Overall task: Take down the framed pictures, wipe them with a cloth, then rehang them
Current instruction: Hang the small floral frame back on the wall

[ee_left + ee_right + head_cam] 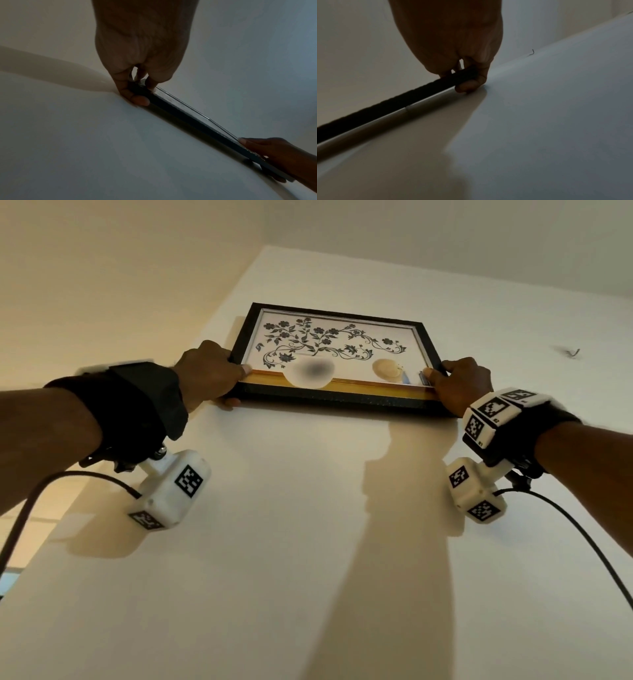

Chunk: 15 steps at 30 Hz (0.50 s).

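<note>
Looking up at a plain cream wall (pixel 308 508) meeting a white ceiling (pixel 445 241), warm light coming in from the left edge and throwing arm shadows down the wall below the framed picture (pixel 334 354). Bent nail (pixel 571 353) sticking out of the wall well right of the picture, also showing in the right wrist view (pixel 532 52). Picture sitting high on the wall, black frame, glass front facing out into the room, floral print upright. Long axis running horizontal, tilting slightly down toward the right. Bottom edge standing a little off the wall, gap and shadow line showing under it in both wrist views (pixel 385 106). Left hand (pixel 209 373) pinching the lower-left corner, thumb lying on the front, fingers curling behind between frame and wall (pixel 135 86). Right hand (pixel 462 386) pinching the lower-right corner the same way, thumb on the front, fingers wrapping behind (pixel 467 79). Both wrists wearing black straps with white marker-tagged camera blocks hanging below the picture, cables trailing down. Hanging hardware behind the picture: cannot tell, hidden.
</note>
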Motion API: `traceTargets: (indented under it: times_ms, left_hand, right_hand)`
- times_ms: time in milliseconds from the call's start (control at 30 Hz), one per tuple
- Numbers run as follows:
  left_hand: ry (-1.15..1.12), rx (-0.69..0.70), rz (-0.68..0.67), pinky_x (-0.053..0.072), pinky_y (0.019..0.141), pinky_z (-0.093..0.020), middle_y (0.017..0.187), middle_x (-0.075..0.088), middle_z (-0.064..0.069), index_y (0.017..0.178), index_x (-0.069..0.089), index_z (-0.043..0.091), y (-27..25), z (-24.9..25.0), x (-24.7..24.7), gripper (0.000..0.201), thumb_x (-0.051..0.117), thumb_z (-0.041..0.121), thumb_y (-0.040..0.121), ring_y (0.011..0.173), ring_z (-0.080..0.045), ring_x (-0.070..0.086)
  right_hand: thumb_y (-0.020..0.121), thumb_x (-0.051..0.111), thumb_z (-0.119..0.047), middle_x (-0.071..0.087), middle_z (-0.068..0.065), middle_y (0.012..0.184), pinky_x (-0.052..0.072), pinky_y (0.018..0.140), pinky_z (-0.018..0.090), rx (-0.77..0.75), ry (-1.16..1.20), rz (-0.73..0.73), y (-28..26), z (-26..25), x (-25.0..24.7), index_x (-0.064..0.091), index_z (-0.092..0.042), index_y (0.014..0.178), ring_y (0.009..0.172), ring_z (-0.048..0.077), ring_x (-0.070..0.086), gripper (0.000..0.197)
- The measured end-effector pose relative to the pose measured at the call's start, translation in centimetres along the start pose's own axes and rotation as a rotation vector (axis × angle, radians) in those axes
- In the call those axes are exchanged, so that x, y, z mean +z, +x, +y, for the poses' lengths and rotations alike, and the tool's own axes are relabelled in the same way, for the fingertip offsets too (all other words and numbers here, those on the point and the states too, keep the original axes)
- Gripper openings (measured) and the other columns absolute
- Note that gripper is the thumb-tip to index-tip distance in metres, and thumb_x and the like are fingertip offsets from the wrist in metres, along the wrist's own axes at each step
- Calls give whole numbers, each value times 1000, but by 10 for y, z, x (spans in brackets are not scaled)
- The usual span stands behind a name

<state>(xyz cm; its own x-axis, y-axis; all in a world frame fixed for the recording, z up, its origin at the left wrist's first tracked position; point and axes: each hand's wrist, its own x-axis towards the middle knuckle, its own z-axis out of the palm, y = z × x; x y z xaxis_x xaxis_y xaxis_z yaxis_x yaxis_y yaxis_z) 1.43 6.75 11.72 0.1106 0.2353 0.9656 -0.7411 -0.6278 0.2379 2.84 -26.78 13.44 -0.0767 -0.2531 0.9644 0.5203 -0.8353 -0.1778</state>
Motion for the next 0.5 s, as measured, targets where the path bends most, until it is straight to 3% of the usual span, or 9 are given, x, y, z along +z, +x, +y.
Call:
traceTargets:
  times_ms: [67,167,267,367,500]
  left_hand:
    - [176,19,42,52,91,-43,118,60,-18,123,55,1,-1,4,-2,50,60,40,94,102,-39,62]
    - [500,70,101,43,90,-36,109,62,-18,112,63,3,-4,3,-3,54,55,52,92,108,-37,55]
    - [515,76,117,40,90,-37,116,61,-21,115,64,-2,-8,4,0,56,57,50,92,112,-36,52]
    - [493,76,113,39,93,-39,126,55,-23,117,57,-4,-13,10,4,55,58,46,93,118,-38,49]
    - [460,62,82,40,99,-42,117,56,-22,101,53,3,-16,14,11,72,62,70,76,111,-38,51]
  right_hand:
    - [100,49,-39,64,22,113,37,78,30,11,-42,0,3,0,0,64,1,111,105,35,57,44]
    - [98,47,-47,62,19,115,42,85,37,11,-220,3,4,0,2,63,-5,111,109,38,56,47]
    - [98,47,-47,59,22,118,43,92,44,-18,-295,-3,3,2,2,63,-3,108,113,39,53,48]
    - [100,47,-37,57,22,116,44,89,43,-46,-305,-13,0,3,-1,63,-1,104,110,39,54,40]
    - [101,46,-34,51,22,121,42,88,43,-83,-357,-37,-10,7,-5,56,0,114,115,39,49,38]
